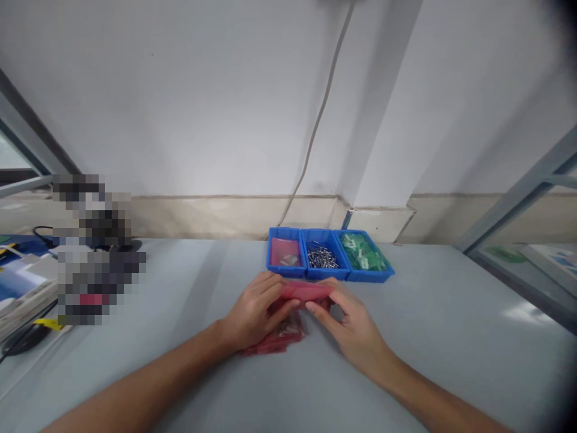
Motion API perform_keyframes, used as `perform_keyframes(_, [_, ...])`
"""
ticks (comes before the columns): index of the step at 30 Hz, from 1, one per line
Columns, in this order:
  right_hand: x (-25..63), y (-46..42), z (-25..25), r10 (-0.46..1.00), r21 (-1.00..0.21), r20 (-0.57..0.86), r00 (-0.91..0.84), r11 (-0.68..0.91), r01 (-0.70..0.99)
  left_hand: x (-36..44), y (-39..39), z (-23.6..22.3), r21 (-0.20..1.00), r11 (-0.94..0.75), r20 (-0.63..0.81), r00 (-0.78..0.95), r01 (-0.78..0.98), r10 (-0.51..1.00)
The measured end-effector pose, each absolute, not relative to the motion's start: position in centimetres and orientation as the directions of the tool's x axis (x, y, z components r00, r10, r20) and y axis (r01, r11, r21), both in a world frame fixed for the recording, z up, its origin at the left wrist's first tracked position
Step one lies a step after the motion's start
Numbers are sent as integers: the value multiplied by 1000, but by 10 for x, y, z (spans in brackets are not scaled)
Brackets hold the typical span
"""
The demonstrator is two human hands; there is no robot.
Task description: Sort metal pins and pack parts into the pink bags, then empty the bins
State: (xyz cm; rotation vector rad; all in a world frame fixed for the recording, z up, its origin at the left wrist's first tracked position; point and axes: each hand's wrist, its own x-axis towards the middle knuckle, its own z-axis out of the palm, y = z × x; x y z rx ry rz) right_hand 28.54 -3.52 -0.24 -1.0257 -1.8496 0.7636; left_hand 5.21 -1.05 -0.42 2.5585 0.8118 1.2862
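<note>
A red translucent plastic bag (306,292) is stretched between my two hands above the table. My left hand (256,307) pinches its left end, thumb below and fingers on top. At the other end my right hand (349,319) grips it between thumb and fingers. What the bag contains, if anything, I cannot make out. Beneath and beside my left hand lie several red bags (274,343) in a loose pile, with small metallic parts showing through; my hand hides part of them.
Three joined blue bins stand beyond my hands: one with red bags (285,248), one with metal screw-like pieces (322,257), one with green bags (363,252). A blurred-out area and a black mouse (27,338) are at left. A cable (322,108) runs down the wall.
</note>
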Motion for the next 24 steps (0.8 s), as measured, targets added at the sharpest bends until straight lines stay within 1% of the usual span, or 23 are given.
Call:
perform_keyframes(8, [285, -34, -3, 839, -773, 452, -303, 538, 336, 52, -10, -6, 350, -857, 700, 502, 378, 508])
perform_keyframes(14, [285, -33, -6, 860, -775, 395, -324, 501, 385, 52, -9, -8, 351, -851, 688, 509, 391, 517])
perform_keyframes(21, [286, -35, -5, 842, -748, 445, -304, 537, 390, 52, -11, -3, 353, -840, 668, 517, 413, 535])
perform_keyframes(24, [285, -35, -4, 850, -753, 429, -305, 523, 399, 52, -11, -2, 370, -835, 654, 524, 408, 546])
